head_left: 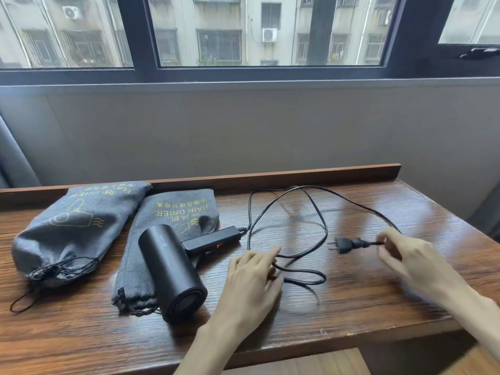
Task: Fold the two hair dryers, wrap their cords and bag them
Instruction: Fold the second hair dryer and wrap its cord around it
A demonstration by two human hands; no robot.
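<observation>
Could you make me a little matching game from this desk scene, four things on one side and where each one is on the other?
Things:
1. black cylindrical hair dryer
2. two-pin black plug
3. bulging grey drawstring bag
4. looped black cord

Places:
A. far left of the desk
B. lying on a flat grey bag
C. held just off the right hand
D. spread across the wooden desk, middle

Pairs: 1-B, 2-C, 3-A, 4-D

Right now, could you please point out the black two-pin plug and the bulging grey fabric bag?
black two-pin plug [344, 245]: head view, plug body.
bulging grey fabric bag [73, 231]: head view, middle of cloth.
</observation>
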